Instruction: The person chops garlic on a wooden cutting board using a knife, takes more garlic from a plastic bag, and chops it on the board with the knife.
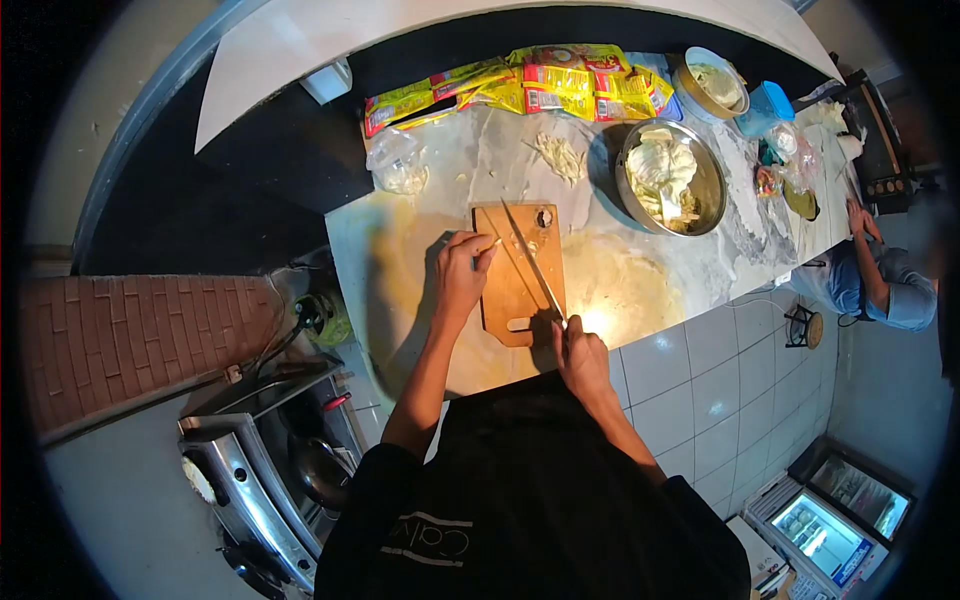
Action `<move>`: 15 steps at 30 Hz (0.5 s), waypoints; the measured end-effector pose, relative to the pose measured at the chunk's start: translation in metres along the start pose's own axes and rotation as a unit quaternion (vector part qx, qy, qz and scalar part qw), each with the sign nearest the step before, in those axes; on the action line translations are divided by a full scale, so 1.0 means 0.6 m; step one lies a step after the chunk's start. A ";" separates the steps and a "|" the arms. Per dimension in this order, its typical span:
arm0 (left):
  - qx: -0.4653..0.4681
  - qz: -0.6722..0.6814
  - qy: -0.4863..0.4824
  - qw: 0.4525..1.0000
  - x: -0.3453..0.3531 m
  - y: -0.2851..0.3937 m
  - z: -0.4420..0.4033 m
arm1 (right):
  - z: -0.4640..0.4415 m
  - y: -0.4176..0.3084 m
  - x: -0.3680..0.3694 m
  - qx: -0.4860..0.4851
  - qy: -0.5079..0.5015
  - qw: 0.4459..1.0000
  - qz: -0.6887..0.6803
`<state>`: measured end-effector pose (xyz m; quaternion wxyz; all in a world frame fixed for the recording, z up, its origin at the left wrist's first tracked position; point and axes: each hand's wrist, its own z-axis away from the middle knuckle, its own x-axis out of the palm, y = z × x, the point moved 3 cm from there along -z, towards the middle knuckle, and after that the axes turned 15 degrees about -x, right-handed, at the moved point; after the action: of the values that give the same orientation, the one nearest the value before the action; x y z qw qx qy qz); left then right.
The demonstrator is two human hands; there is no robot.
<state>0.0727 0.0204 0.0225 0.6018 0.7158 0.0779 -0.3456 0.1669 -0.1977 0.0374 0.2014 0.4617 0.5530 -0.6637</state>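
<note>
A wooden cutting board point(505, 290) lies on the marble-patterned counter in front of me. My right hand point(583, 358) is closed round the handle of a long knife point(535, 262), whose blade slants across the board and points away from me. At the board's left edge, my left hand point(464, 272) is closed, its fingertips pinching a small pale piece point(497, 241) too small to identify. A few pale bits lie by the blade. Beyond the board sits a small heap of thin pale strips point(558, 158).
A metal bowl point(712, 190) of cabbage-like leaves stands right of the strips, another bowl point(735, 105) behind it. Yellow packets point(560, 80) line the back; a clear plastic bag point(397, 160) lies left. Another person point(890, 275) is at the counter's far right. A stove point(255, 490) is lower left.
</note>
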 end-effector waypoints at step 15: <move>-0.005 0.010 -0.056 0.998 0.036 0.038 0.013 | -0.024 0.080 -0.005 0.049 -0.017 0.996 -0.072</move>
<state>0.0977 0.0007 0.0283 0.6120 0.6934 0.0387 -0.3784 0.2113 -0.2000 0.0138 0.1395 0.4183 0.5484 -0.7105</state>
